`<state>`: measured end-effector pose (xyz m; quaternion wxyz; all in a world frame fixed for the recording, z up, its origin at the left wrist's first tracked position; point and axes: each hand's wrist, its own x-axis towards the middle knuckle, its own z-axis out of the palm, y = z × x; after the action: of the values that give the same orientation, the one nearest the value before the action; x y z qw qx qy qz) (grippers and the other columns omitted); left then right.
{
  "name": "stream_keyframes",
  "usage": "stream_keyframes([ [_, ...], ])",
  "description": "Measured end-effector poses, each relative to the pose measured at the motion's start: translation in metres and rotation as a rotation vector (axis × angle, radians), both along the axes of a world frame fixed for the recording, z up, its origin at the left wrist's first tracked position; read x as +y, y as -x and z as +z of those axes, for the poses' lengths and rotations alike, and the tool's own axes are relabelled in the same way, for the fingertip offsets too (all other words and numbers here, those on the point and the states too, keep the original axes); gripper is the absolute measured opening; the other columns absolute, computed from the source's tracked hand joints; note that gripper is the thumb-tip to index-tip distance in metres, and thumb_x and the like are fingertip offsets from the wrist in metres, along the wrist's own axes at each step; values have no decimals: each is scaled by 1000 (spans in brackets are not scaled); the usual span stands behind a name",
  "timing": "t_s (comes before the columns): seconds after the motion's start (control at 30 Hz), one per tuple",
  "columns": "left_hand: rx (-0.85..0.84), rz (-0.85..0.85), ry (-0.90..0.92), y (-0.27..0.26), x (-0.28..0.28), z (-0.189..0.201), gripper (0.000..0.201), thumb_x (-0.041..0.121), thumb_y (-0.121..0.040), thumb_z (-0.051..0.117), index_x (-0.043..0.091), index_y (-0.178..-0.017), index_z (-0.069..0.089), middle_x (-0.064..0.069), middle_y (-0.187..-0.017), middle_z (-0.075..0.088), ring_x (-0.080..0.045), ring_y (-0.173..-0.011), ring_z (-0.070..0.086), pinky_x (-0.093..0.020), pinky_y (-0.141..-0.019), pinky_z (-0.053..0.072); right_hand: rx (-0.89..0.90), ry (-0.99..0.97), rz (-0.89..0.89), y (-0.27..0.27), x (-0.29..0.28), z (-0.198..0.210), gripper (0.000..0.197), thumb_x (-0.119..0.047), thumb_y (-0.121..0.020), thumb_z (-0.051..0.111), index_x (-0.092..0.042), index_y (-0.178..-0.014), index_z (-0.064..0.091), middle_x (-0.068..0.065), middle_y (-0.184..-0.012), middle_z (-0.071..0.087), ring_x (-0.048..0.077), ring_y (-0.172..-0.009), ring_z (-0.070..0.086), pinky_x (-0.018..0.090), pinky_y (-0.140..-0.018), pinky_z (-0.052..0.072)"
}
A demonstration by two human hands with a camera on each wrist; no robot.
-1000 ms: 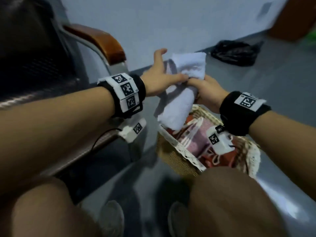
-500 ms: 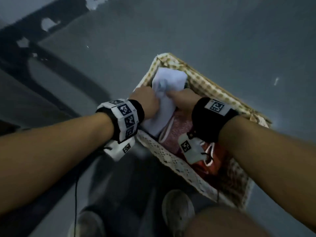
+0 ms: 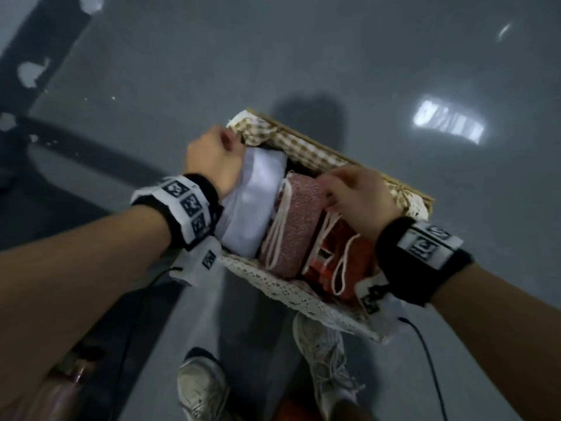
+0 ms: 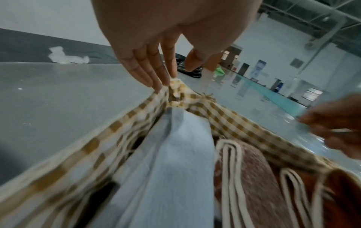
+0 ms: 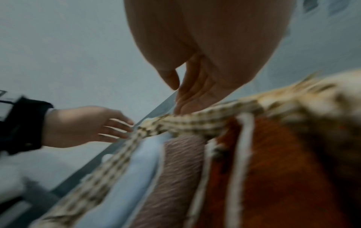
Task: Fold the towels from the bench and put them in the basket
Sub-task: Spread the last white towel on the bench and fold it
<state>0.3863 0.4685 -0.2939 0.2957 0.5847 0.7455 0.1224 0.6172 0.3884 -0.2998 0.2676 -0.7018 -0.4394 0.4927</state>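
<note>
A wicker basket (image 3: 291, 290) with checked lining and a lace edge stands on the grey floor. In it lie three folded towels side by side: a white towel (image 3: 255, 205) at the left, a pink towel (image 3: 294, 226) in the middle, an orange towel (image 3: 337, 259) at the right. My left hand (image 3: 212, 156) hovers over the white towel's far end. In the left wrist view its straight fingers (image 4: 156, 77) touch the lining (image 4: 234, 123) at the basket's far corner. My right hand (image 3: 355, 192) is over the pink and orange towels, fingers loose, at the far rim (image 5: 185, 121). Neither hand holds anything.
My two shoes (image 3: 203, 387) (image 3: 328, 354) stand just in front of the basket. A dark bench frame (image 3: 30, 132) runs along the left. A black bag (image 4: 187, 67) lies on the floor beyond the basket. Cables hang from both wristbands.
Both hands carried the white towel down from in front of the bench into the basket's left side, then let go of it. My view has tilted down to the floor.
</note>
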Motion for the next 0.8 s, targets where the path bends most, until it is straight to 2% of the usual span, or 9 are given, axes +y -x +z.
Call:
stream_keyframes([
  [0.1,-7,64,33,-3,40,-3,37,35,-99,47,10,-118,64,-14,-123,67,-34,-115,59,-36,-94,43,-466,-114,-221,-73,0,0,27,-36,-90,57,-16,-103,71,9,-96,73,29,-94,68,33,-84,50],
  [0.17,-6,79,192,-3,63,-18,50,41,-103,37,5,-131,59,-21,-137,58,-37,-126,53,-37,-102,39,-617,91,-290,-113,-2,-16,39,-36,-96,52,-7,-118,66,19,-119,68,35,-112,61,36,-95,45],
  [0.23,-40,61,351,-7,74,-32,54,41,-107,29,7,-145,47,-24,-150,44,-39,-135,45,-38,-109,34,-543,492,-280,-134,-6,-36,57,-44,-101,39,0,-133,56,26,-140,53,40,-128,51,40,-106,39],
  [0.3,-98,105,370,-12,76,-41,48,35,-108,28,13,-148,45,-24,-151,42,-40,-134,45,-38,-109,34,-393,658,-276,-137,-15,-48,55,-42,-102,33,-4,-137,52,25,-145,47,42,-129,48,44,-108,41],
  [0.4,-234,180,288,-20,81,-47,42,9,-104,32,8,-141,51,-27,-143,49,-42,-128,50,-39,-106,37,-166,507,-424,-140,-12,-55,36,-15,-101,45,0,-133,55,25,-132,58,37,-107,59,36,-84,46],
  [0.47,-272,163,247,-24,88,-42,34,9,-98,45,3,-127,63,-21,-128,61,-37,-119,59,-37,-97,46,11,421,-591,-141,-13,-55,36,-18,-97,57,2,-126,61,18,-118,66,26,-92,64,31,-74,49],
  [0.57,-322,228,158,-20,91,-36,17,22,-90,67,8,-100,69,-5,-102,68,-23,-93,65,-31,-75,48,84,380,-648,-138,-14,-38,26,-22,-95,63,-5,-115,62,6,-102,66,23,-92,64,36,-80,50],
  [0.67,-306,154,141,-17,84,-21,9,14,-95,59,9,-91,65,-8,-89,60,-20,-85,56,-27,-64,43,168,299,-688,-136,-10,-8,11,-8,-96,54,-8,-107,56,9,-102,60,24,-91,58,36,-81,47],
  [0.8,-543,248,292,-14,69,28,33,36,-105,38,16,-100,65,-7,-106,66,-21,-95,59,-30,-80,49,313,196,-735,-135,-14,50,21,-13,-102,37,-9,-112,55,17,-110,56,35,-109,61,41,-97,49],
])
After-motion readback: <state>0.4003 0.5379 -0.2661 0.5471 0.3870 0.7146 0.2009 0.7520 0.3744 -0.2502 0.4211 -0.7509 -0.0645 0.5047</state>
